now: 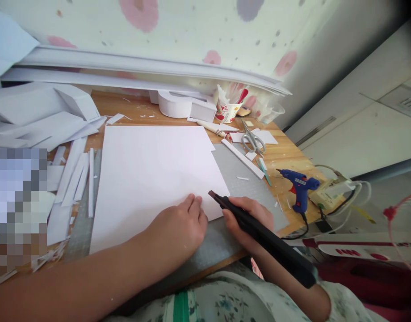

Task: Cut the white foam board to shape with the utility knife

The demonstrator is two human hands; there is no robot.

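A large white sheet of board (152,165) lies flat on the grey cutting mat (266,197). My left hand (183,223) rests on the sheet near its front edge, its fingers slightly bent and pressing down. In my right hand (255,214) is a black utility knife (275,243), its long handle slanting back toward me. The blade end points at the sheet near its right front corner, just right of my left fingers. Whether the blade touches the board I cannot tell.
A blue glue gun (299,183) stands at right beside a power strip (333,190). Scissors (252,138), a white strip (242,158) and a cup of tools (227,109) lie behind. White offcuts (71,174) crowd the left; a white built shape (185,103) sits at the back.
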